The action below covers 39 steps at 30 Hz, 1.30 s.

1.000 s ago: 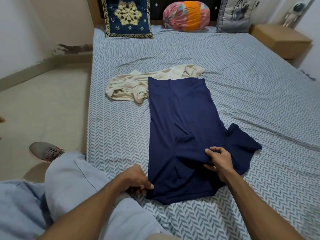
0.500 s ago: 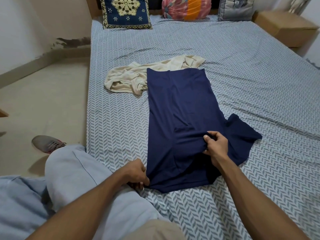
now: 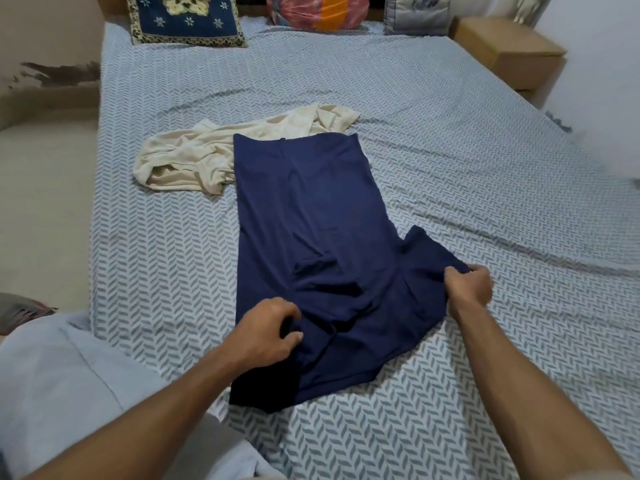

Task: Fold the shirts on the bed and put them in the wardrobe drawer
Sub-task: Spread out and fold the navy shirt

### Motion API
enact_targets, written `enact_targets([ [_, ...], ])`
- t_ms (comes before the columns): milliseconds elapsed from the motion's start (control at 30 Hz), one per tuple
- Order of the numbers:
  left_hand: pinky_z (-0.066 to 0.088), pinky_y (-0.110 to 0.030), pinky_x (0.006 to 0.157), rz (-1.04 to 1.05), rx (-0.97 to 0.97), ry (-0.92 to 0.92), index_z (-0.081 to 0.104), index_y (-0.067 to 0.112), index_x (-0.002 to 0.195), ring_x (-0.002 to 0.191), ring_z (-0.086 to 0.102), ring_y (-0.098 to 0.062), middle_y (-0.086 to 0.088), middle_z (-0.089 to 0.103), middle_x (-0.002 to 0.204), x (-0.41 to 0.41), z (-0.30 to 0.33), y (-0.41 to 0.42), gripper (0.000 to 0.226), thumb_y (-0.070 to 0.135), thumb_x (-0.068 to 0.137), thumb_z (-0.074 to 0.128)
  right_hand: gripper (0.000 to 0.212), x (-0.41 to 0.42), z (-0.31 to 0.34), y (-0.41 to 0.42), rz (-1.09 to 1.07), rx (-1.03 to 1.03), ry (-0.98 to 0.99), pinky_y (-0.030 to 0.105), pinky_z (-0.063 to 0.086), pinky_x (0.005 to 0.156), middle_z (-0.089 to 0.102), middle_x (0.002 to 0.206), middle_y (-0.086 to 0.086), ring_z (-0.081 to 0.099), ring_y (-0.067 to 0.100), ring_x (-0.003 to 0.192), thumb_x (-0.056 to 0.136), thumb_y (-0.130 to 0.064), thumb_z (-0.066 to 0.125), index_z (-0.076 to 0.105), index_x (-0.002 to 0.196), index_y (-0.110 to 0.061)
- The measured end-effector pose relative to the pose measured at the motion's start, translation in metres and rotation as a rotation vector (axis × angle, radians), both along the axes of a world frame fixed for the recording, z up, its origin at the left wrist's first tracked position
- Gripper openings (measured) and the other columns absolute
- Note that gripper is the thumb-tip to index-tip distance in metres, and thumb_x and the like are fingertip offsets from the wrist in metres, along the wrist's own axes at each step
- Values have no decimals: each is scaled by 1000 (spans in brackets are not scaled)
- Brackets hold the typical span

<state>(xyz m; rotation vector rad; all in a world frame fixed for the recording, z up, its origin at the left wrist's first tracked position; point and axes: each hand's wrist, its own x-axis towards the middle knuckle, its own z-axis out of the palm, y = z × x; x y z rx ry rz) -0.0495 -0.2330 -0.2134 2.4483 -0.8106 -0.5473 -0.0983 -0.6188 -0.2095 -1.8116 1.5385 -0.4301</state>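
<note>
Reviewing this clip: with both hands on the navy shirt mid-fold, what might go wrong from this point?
1. The right hand pinches only the sleeve edge of the navy blue shirt; folding it inward may bunch the already wrinkled cloth near the left hand.
2. The shirt's far end overlaps the crumpled cream shirt, so pulling may drag it along.
3. The near end hangs close to the edge of the chevron-patterned bedsheet and might slide off.

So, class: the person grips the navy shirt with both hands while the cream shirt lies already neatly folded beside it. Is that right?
Not quite. In the head view both the left hand and right hand do grip the navy shirt, but the cream shirt lies crumpled, not folded.
</note>
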Motion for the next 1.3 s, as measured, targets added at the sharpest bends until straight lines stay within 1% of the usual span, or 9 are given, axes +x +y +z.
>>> enact_targets([
  [167,38,-32,109,-45,131,39,55,19,139,124,47,-23,1,55,137,4,-9,-19,65,48,83,67,28,16,-6,-24,-203,437,-272,42,60,73,72,99,14,68,25,82,69,-2,84,60,85,-2],
  [267,34,-25,109,-37,100,74,56,20,140,127,46,-21,3,55,141,9,-5,-17,57,38,88,70,50,21,-9,-27,-147,463,-281,44,62,71,74,97,16,71,26,78,52,-12,86,68,98,-4],
  [400,36,-22,105,-11,54,122,61,20,135,127,49,-18,6,58,137,9,-4,-12,46,32,91,69,29,30,25,33,203,-35,-70,46,54,87,71,93,14,67,35,93,73,-36,75,63,87,-14],
  [500,49,-23,98,159,-53,300,71,26,120,109,63,-5,12,70,118,15,-5,-9,30,32,91,69,23,34,40,92,534,-468,-120,43,53,80,71,81,12,66,36,80,84,-39,68,67,90,-17],
  [633,57,-38,82,538,-404,635,73,16,97,79,68,-13,-2,77,90,20,0,-14,23,35,99,60,21,26,20,169,1137,-710,-274,42,51,67,69,77,5,63,31,72,81,-26,59,72,96,-20],
  [767,62,-43,72,929,-682,1022,71,2,107,91,71,-30,-16,74,100,30,10,-24,50,50,98,58,18,17,-13,211,1598,-822,-203,40,47,69,65,85,-5,59,23,79,83,-25,62,70,100,-24],
  [1033,58,-32,55,976,-616,918,62,9,90,70,68,-21,-11,69,86,25,1,-24,8,4,93,66,76,-10,-12,166,1537,-655,135,40,45,94,53,131,-1,52,24,118,64,-32,67,52,138,-25],
  [1167,57,-27,51,911,-635,906,61,8,95,68,67,-19,-9,67,90,26,8,-16,14,-1,90,69,79,-33,-16,132,1477,-670,263,39,48,78,54,118,-2,54,25,102,58,-21,63,51,135,-27],
  [1300,55,-24,48,840,-642,910,60,7,100,51,64,-17,-10,69,81,26,15,-6,20,-3,88,71,65,-47,-18,116,1431,-694,122,37,49,74,58,95,3,51,26,84,65,-16,39,50,129,-21],
])
